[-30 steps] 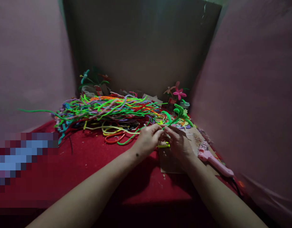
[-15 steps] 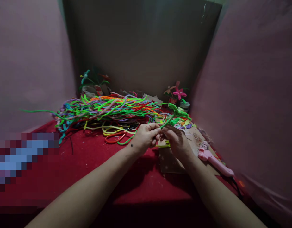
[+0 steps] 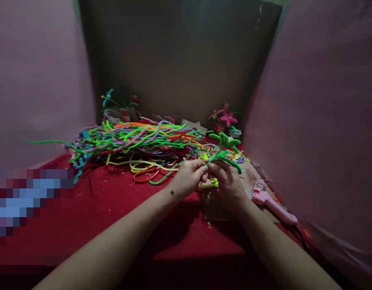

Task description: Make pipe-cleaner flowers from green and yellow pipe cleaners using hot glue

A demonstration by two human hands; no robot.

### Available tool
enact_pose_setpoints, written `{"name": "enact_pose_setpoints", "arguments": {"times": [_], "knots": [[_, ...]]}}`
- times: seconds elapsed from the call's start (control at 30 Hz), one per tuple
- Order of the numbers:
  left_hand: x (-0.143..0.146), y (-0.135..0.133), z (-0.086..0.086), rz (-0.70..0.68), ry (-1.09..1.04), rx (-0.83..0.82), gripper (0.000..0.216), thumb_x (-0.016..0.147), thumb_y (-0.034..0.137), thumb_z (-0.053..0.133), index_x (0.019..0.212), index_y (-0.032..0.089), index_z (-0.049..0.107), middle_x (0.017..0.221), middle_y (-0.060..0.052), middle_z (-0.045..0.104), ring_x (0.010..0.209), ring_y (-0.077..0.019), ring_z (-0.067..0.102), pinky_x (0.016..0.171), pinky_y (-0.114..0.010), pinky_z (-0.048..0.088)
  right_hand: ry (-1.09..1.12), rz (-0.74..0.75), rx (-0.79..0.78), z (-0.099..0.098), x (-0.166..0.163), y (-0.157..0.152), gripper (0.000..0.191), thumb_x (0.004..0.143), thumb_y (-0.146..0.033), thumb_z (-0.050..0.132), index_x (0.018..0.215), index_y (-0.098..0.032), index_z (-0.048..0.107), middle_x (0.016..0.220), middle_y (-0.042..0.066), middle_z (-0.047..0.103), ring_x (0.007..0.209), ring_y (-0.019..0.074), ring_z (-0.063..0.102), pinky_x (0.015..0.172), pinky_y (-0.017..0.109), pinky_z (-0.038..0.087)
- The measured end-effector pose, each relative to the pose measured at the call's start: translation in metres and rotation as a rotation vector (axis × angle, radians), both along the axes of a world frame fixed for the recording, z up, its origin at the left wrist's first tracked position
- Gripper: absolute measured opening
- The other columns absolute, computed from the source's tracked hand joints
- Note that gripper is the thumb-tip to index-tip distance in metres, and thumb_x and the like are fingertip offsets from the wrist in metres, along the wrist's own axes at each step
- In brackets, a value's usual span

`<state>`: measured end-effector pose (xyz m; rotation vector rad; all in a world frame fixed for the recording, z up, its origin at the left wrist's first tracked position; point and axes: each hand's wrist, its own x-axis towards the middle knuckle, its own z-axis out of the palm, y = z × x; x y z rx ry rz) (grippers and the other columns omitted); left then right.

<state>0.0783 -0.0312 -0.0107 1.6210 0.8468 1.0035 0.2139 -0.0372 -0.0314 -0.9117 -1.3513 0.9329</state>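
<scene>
A green pipe-cleaner flower (image 3: 224,140) tilts up and to the right from between my hands, with fuzzy green leaves along its stem. My left hand (image 3: 190,176) pinches the lower end of that stem between thumb and fingers. Right beside it, my right hand (image 3: 227,180) is closed on the stem too, just below the leaves. One leaf droops over the back of the right hand. The fingertips nearly meet, and the bit of stem inside them is hidden.
Behind the hands lies a big heap of coloured pipe cleaners (image 3: 149,139). A pink hot glue gun (image 3: 273,205) rests at the right by a cardboard piece (image 3: 217,207). Pipe-cleaner flowers (image 3: 228,117) stand at the back. Red cloth (image 3: 119,209) covers the table.
The flower has turned in my fingers, so its head faces more upward and a leaf now hangs over my right hand. Both hands have shifted very slightly.
</scene>
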Motion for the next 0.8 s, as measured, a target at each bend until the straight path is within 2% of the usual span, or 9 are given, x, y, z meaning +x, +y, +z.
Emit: {"name": "enact_pose_setpoints", "arguments": {"times": [0.07,0.13,0.23,0.3,0.4,0.5,0.63,0.8], "knots": [[0.002,-0.001,-0.006,0.176,0.248,0.314,0.014,0.079,0.022,0.048,0.069,0.016,0.056,0.054,0.002,0.051,0.048,-0.0086,0.046,0.049,-0.021,0.033,0.007,-0.026,-0.016,0.0,-0.001,-0.001,0.014,0.075,-0.031,0.058,0.069,-0.019,0.062,0.063,-0.001,0.055,0.058,0.0121,0.046,0.057,0.026,0.039],[0.002,0.0,-0.012,0.283,0.437,0.536,0.013,0.079,0.022,0.049,0.082,0.017,0.06,0.062,-0.001,0.058,0.056,-0.0119,0.052,0.054,-0.023,0.034,-0.01,-0.045,-0.029,-0.001,-0.001,-0.001,0.015,0.075,-0.032,0.058,0.068,-0.019,0.061,0.063,-0.001,0.054,0.058,0.0121,0.045,0.056,0.027,0.039],[0.0,0.002,-0.015,0.302,0.495,0.601,0.015,0.08,0.021,0.047,0.085,0.018,0.061,0.065,-0.002,0.061,0.059,-0.0125,0.054,0.055,-0.023,0.035,-0.071,-0.045,-0.032,-0.002,-0.002,-0.001,0.02,0.076,-0.035,0.057,0.064,-0.019,0.059,0.059,-0.001,0.05,0.056,0.0125,0.044,0.055,0.027,0.037],[-0.001,0.003,-0.013,0.267,0.394,0.51,0.016,0.081,0.019,0.046,0.073,0.017,0.06,0.057,0.0,0.057,0.053,-0.01,0.051,0.052,-0.021,0.034,-0.093,-0.035,-0.019,-0.002,-0.002,0.0,0.022,0.077,-0.035,0.057,0.063,-0.019,0.058,0.057,-0.002,0.048,0.056,0.012,0.043,0.055,0.027,0.036],[-0.002,0.004,-0.004,0.11,0.14,0.193,0.02,0.081,0.02,0.045,0.063,0.016,0.054,0.047,0.004,0.048,0.04,-0.006,0.043,0.043,-0.018,0.033,-0.083,0.001,-0.005,0.0,-0.002,0.001,0.019,0.077,-0.036,0.057,0.07,-0.019,0.06,0.064,-0.001,0.05,0.056,0.0112,0.042,0.055,0.027,0.036],[-0.003,0.006,0.0,-0.061,-0.08,-0.094,0.019,0.078,0.026,0.05,0.063,0.014,0.052,0.047,0.006,0.047,0.033,-0.004,0.039,0.034,-0.017,0.03,-0.118,0.031,0.033,0.004,-0.002,-0.001,0.02,0.077,-0.036,0.057,0.067,-0.018,0.059,0.065,0.0,0.052,0.058,0.012,0.044,0.057,0.027,0.038],[-0.009,0.01,-0.001,-0.221,-0.23,-0.259,0.018,0.073,0.029,0.059,0.067,0.012,0.055,0.048,0.006,0.049,0.03,-0.0018,0.035,0.031,-0.015,0.03,-0.079,0.032,0.04,0.008,-0.001,-0.001,0.02,0.077,-0.032,0.057,0.061,-0.019,0.057,0.06,-0.001,0.048,0.057,0.0117,0.044,0.054,0.026,0.038],[-0.015,0.009,0.005,-0.396,-0.312,-0.386,0.015,0.073,0.027,0.059,0.073,0.012,0.056,0.047,0.008,0.043,0.029,-0.0006,0.025,0.031,-0.016,0.03,0.06,0.15,-0.032,0.011,0.0,-0.001,0.011,0.072,-0.029,0.061,0.066,-0.019,0.061,0.063,-0.001,0.051,0.059,0.0116,0.043,0.056,0.026,0.038]]}}
